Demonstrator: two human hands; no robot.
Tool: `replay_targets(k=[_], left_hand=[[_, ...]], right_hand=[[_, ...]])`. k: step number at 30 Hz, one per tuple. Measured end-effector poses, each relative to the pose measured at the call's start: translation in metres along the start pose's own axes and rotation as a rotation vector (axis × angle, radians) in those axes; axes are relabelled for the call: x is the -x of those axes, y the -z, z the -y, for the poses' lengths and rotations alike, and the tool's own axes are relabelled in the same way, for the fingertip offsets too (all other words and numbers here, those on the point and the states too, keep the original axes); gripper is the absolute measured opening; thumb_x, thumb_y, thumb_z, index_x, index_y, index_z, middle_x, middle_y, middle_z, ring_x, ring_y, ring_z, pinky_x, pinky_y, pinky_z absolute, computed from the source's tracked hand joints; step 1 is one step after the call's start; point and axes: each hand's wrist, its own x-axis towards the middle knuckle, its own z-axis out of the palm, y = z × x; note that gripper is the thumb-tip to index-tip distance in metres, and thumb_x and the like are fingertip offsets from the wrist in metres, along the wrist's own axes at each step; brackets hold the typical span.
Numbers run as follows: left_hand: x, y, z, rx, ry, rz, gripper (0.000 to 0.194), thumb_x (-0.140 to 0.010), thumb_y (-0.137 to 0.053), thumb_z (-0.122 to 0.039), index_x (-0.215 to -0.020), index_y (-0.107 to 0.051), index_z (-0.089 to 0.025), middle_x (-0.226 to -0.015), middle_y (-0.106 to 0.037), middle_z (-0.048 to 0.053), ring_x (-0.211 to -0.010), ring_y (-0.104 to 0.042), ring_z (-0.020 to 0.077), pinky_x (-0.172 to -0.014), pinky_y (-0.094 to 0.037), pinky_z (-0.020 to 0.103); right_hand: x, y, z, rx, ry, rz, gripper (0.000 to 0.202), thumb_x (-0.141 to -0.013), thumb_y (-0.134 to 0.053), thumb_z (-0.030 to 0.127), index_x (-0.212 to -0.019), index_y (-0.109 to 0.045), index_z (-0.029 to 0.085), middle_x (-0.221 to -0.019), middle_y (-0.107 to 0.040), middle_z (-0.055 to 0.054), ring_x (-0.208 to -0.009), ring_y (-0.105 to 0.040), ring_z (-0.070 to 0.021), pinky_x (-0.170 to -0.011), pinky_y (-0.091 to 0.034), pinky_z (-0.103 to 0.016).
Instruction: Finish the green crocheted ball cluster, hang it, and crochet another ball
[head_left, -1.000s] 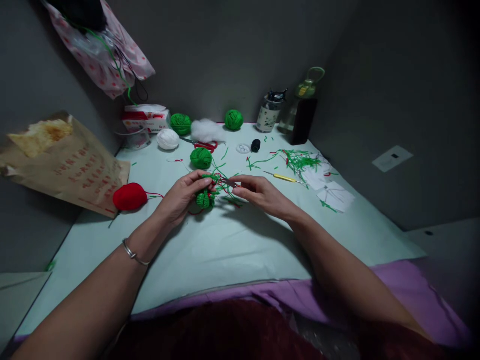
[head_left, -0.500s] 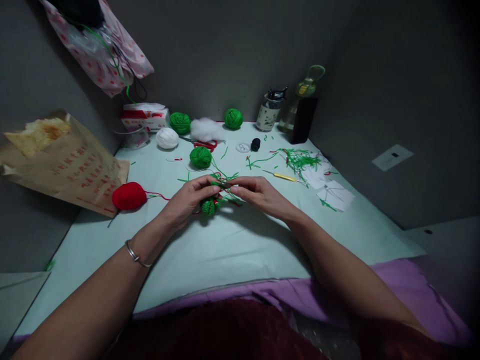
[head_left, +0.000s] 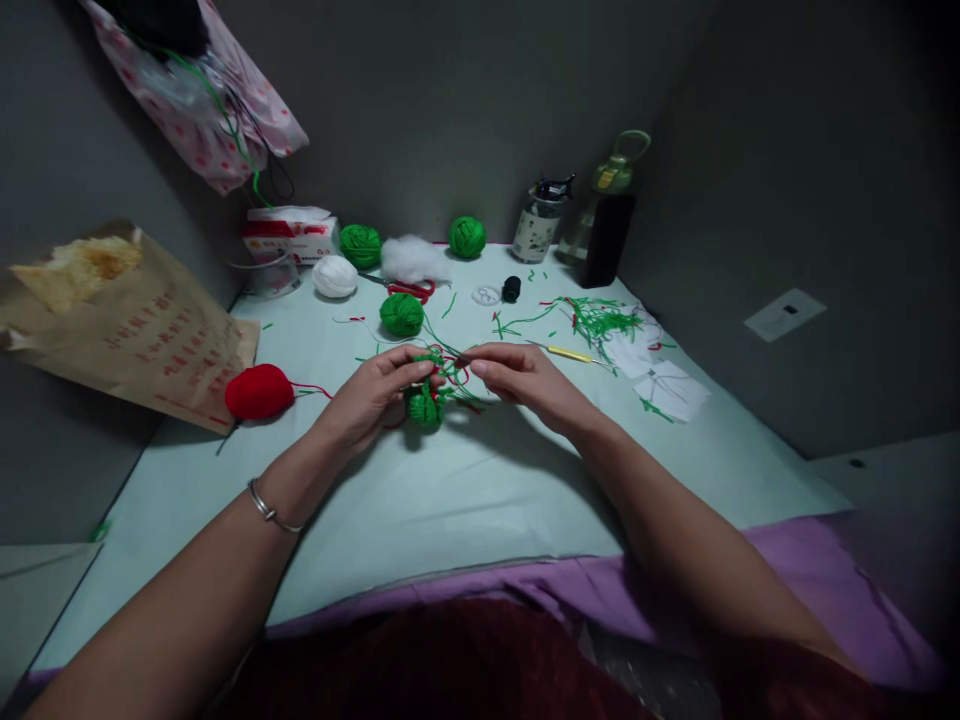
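Observation:
My left hand [head_left: 375, 393] pinches a small green crocheted piece [head_left: 425, 405] with red yarn in it, held just above the table. Loose green and red yarn tails [head_left: 466, 398] hang from its right side. Close by on the right, my right hand [head_left: 517, 380] is closed with thumb and forefinger together on a thin dark tool [head_left: 463, 358]; its kind is too small to tell. Past my hands lies a green yarn ball [head_left: 402, 314], with a strand leading toward the piece.
A red yarn ball [head_left: 259, 391] sits left by a paper bag [head_left: 142, 330]. Red-handled scissors [head_left: 412, 291], white stuffing [head_left: 414, 260] and a white yarn ball [head_left: 334, 276] lie behind. Right are a yellow crochet hook [head_left: 570, 354], yarn scraps [head_left: 606, 322] and a bottle [head_left: 581, 235].
My right hand has drawn slightly right, away from my left hand, with the thin dark tool. The crocheted piece has turned and shifted a little right, showing more of itself.

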Motion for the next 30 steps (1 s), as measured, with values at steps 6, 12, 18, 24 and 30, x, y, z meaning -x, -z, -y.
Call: replay_targets(k=[6,12,18,24,30], left_hand=[[-0.002,0.005,-0.007,0.112,-0.076,-0.125,0.019,-0.076,-0.081,-0.024,-0.09,-0.07,-0.016,-0.083,-0.073,0.001,-0.073,-0.067,0.0117,-0.066,-0.055,0.02],[-0.002,0.007,-0.011,0.191,-0.057,-0.175,0.023,-0.073,-0.082,-0.019,-0.091,-0.068,-0.017,-0.077,-0.069,-0.002,-0.062,-0.065,0.0104,-0.056,-0.054,0.019],[-0.004,0.007,-0.012,0.215,-0.057,-0.196,0.02,-0.074,-0.08,-0.016,-0.09,-0.067,-0.016,-0.076,-0.067,-0.002,-0.057,-0.062,0.0085,-0.054,-0.053,0.018],[-0.003,0.004,-0.007,0.12,-0.036,-0.194,0.025,-0.072,-0.083,-0.024,-0.091,-0.068,-0.016,-0.081,-0.072,0.001,-0.062,-0.064,0.0099,-0.055,-0.053,0.018],[-0.004,0.005,-0.003,0.074,-0.067,-0.174,0.028,-0.071,-0.086,-0.03,-0.091,-0.07,-0.017,-0.076,-0.069,-0.002,-0.065,-0.063,0.0092,-0.058,-0.052,0.016]], right_hand=[[0.007,-0.004,0.004,0.208,-0.076,0.459,0.037,-0.08,-0.077,0.038,-0.11,-0.074,0.016,-0.086,-0.068,-0.001,-0.072,-0.052,-0.011,-0.065,-0.041,-0.024],[0.005,0.004,0.0,0.426,-0.001,0.329,0.027,-0.095,-0.056,0.038,-0.093,-0.075,0.018,-0.079,-0.068,-0.001,-0.068,-0.055,-0.0117,-0.065,-0.041,-0.025],[-0.005,0.022,-0.016,0.927,-0.024,-0.184,0.02,-0.095,-0.057,0.031,-0.093,-0.072,0.018,-0.088,-0.072,-0.006,-0.077,-0.061,-0.0167,-0.068,-0.037,-0.028],[-0.012,0.001,-0.023,1.287,-0.119,-0.072,0.022,-0.099,-0.047,0.028,-0.102,-0.067,0.017,-0.107,-0.07,-0.012,-0.087,-0.064,-0.0213,-0.064,-0.029,-0.029],[-0.015,-0.001,-0.018,1.369,-0.15,-0.022,0.02,-0.092,-0.049,0.015,-0.095,-0.068,0.015,-0.102,-0.071,-0.014,-0.083,-0.063,-0.0232,-0.063,-0.027,-0.032]])
